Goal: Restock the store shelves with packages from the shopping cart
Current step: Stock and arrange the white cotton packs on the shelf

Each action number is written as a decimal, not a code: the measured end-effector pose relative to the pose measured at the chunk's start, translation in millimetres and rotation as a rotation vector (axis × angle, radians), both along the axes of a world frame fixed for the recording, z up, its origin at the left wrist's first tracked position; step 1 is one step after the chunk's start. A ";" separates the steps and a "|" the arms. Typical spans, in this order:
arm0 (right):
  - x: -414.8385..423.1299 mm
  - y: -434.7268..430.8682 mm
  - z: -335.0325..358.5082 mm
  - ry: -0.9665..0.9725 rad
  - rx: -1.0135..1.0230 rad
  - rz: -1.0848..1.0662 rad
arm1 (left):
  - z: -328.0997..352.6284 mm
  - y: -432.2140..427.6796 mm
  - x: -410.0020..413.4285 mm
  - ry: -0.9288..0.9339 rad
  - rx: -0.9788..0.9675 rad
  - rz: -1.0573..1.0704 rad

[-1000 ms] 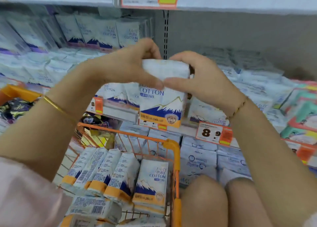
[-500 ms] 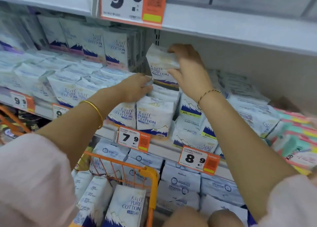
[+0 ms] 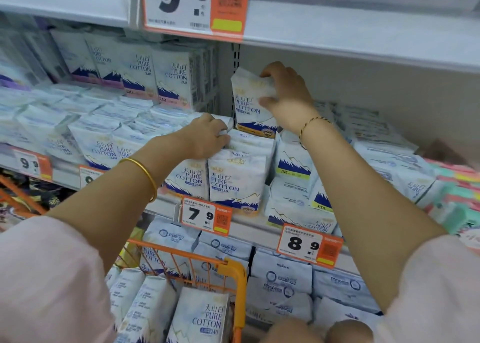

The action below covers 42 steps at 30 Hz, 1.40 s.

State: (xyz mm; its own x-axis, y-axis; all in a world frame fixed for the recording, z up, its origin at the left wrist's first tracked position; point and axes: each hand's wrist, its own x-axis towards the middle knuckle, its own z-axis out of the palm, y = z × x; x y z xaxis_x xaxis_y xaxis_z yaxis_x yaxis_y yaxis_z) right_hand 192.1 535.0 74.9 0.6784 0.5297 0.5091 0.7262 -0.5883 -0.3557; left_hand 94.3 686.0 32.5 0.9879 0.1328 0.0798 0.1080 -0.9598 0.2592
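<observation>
White plastic with a blue mountain print and the words PURE COTTON wraps the package that the right hand grips by its upper right corner, fingers over the top and thumb against the front. The package stands upright, tilted slightly, its bottom edge resting on the stacked packs that sit at the front edge of the shelf, just beside the perforated upright at the back. The left hand lies on top of those same packs, just left of the held package, knuckles up and fingers curled down over a pack's top edge; whether it grips or only presses there cannot be told. The two hands are apart, with the right one higher. A 7.9 price tag hangs on the shelf's front edge below the stack, and an 8.9 tag hangs farther right. The orange shopping cart stands below the left arm against the lower shelf, with more packs of the same print standing inside it.
</observation>
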 end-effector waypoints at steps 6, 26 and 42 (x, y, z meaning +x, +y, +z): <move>-0.7 6.4 -23.6 0.080 -0.129 0.021 | -2.3 1.0 -0.4 -0.005 -0.062 0.046; -89.3 -14.7 -22.7 -0.095 -0.089 0.033 | 13.3 -9.4 -61.6 -0.424 -0.295 -0.015; -217.5 -26.1 -141.7 0.435 0.047 0.279 | -121.6 -44.6 -165.2 0.833 0.166 -0.026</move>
State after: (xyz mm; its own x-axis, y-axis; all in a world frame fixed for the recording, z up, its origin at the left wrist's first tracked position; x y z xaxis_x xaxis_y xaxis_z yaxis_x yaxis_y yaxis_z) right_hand -25.4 508.9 -66.8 0.6689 0.7038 0.2391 0.6325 -0.3699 -0.6805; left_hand -70.9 641.4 -89.1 0.7356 0.1598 -0.6584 0.1780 -0.9832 -0.0398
